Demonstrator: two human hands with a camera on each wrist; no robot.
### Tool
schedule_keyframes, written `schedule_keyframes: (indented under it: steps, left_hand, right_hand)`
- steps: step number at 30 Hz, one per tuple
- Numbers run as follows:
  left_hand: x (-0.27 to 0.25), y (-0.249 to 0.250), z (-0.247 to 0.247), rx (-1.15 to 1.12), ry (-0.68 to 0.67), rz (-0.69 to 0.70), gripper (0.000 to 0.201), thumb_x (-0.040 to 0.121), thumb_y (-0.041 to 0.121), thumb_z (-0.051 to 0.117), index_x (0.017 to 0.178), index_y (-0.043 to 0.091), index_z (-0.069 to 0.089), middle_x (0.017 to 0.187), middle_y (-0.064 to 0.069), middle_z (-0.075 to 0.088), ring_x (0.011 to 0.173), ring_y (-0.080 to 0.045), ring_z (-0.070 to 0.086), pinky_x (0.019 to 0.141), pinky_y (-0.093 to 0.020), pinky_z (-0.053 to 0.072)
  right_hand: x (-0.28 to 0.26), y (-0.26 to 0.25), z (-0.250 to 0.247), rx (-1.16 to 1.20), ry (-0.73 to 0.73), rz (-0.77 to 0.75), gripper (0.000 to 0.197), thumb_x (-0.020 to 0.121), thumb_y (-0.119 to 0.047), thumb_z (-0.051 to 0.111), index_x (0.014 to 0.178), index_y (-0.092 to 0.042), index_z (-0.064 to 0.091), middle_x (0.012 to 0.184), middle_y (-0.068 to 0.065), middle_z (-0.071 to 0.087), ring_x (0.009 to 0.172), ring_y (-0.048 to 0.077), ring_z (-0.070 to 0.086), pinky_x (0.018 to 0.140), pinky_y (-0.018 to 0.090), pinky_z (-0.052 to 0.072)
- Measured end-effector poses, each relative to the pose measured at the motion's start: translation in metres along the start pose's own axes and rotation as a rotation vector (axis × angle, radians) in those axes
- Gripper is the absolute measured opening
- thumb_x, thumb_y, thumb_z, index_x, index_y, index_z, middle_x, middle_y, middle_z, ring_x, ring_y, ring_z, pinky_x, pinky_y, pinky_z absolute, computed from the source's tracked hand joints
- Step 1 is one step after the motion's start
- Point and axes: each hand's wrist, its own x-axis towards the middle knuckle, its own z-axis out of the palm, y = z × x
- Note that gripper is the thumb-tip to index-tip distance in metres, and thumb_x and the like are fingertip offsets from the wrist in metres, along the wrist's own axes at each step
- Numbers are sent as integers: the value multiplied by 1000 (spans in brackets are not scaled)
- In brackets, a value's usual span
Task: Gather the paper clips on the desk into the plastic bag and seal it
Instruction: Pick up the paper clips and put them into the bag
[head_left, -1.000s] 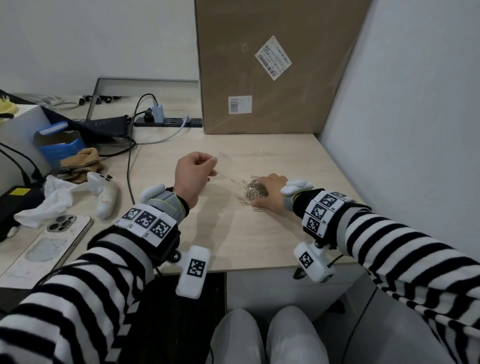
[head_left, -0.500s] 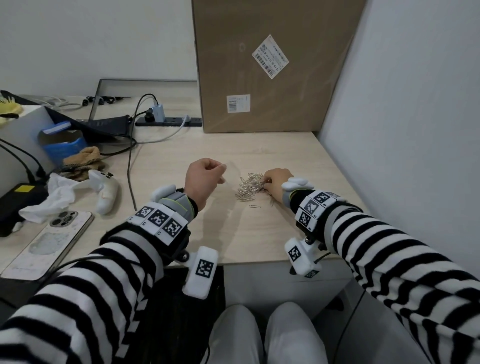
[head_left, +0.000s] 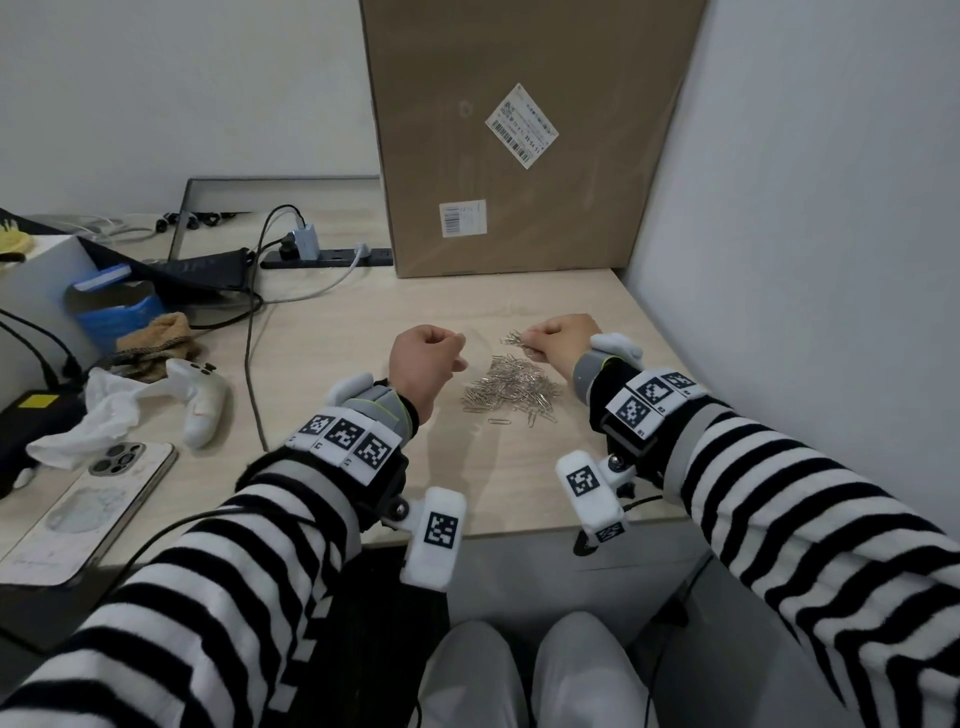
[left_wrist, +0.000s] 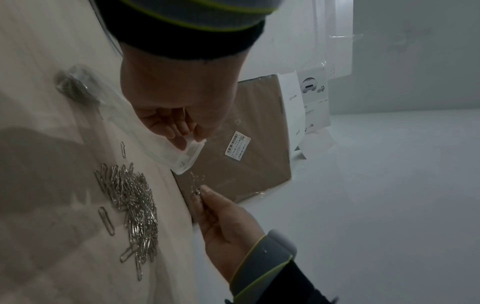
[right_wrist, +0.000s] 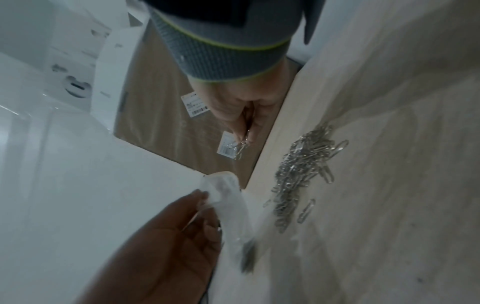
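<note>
Holding bag open-end up, clips pinched above pile

Left hand (head_left: 423, 364) is raised off the worktop (head_left: 337, 332), thumb and fingers pinching the mouth edge of the clear plastic bag (left_wrist: 182, 152); bag hangs down toward the surface with a small clump of clips already at its bottom (left_wrist: 74, 88). Right hand (head_left: 558, 340) is lifted too, fingertips closed on a small bunch of paper clips (head_left: 514, 340), just beside the bag mouth, not touching it.

Main pile of paper clips (head_left: 511, 389) lies on the worktop between and slightly nearer than both hands; one stray clip (head_left: 498, 421) sits just on the near side of it.

Edges: cardboard box (head_left: 519, 156) stands upright against the back, wall panel (head_left: 805, 260) bounds the right side close to the right hand. Cable (head_left: 252, 374), game controller (head_left: 202, 402) and phone (head_left: 88, 499) sit well left of the pile. Bare surface lies from the pile to the near worktop edge.
</note>
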Motion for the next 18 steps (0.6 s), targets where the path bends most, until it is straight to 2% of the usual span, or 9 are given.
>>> schedule_keyframes:
  steps: [3, 6, 10, 12, 14, 15, 16, 18]
  left_hand:
    - [2, 0, 4, -10, 4, -17, 21, 91, 15, 56, 71, 14, 52, 65, -4, 59, 62, -12, 58, 60, -23, 42]
    - [3, 1, 6, -20, 10, -22, 21, 91, 13, 55, 70, 13, 52, 64, -4, 58, 61, -12, 58, 58, -21, 42]
    - [1, 1, 7, -18, -11, -8, 18, 90, 10, 54, 72, 12, 53, 65, -5, 58, 61, -11, 58, 57, -20, 42]
    - [0, 0, 7, -7, -26, 2, 16, 90, 10, 54, 74, 11, 54, 66, -4, 58, 62, -11, 59, 56, -19, 42]
    - [0, 0, 7, -2, -44, 6, 12, 90, 10, 54, 78, 10, 55, 69, -4, 58, 63, -11, 61, 56, -20, 42]
    - [0, -1, 6, -3, -49, 6, 10, 90, 10, 54, 80, 9, 55, 70, -4, 57, 63, -11, 61, 55, -20, 41]
    - [1, -1, 6, -5, -49, 6, 9, 90, 9, 54, 81, 8, 55, 70, -4, 57, 63, -11, 61, 54, -20, 41]
    - [1, -1, 3, -13, -41, 4, 7, 90, 9, 54, 84, 7, 56, 69, -4, 58, 63, -12, 61, 53, -19, 42]
  right_hand:
    - [-4, -16, -1, 62, -12, -61, 18, 79, -15, 74, 63, -21, 69, 65, 0, 68, 64, 15, 65, 87, 45, 57]
    - [-7, -29, -1, 33, -85, -108, 22, 79, -10, 75, 60, -20, 69, 61, -1, 67, 60, 14, 64, 86, 42, 58]
    - [-11, -41, 2, -265, -138, -163, 14, 78, -19, 74, 64, -17, 73, 60, -2, 68, 65, 16, 66, 82, 36, 59]
    - [-14, -47, 5, -412, -171, -175, 10, 80, -21, 73, 72, -15, 75, 57, -5, 64, 63, 13, 62, 74, 29, 55]
    - [-16, -52, 11, -485, -191, -184, 10, 80, -22, 72, 73, -15, 73, 56, -6, 62, 55, 9, 58, 62, 23, 48]
    - [-17, -55, 15, -497, -194, -187, 10, 79, -22, 73, 73, -15, 73, 56, -6, 62, 54, 8, 58, 59, 22, 47]
    - [-17, -58, 19, -506, -196, -191, 10, 79, -22, 73, 75, -13, 73, 56, -6, 63, 55, 8, 60, 60, 22, 49]
    - [-19, -63, 24, -512, -214, -192, 11, 80, -23, 73, 78, -12, 74, 60, -5, 65, 66, 11, 65, 72, 26, 55]
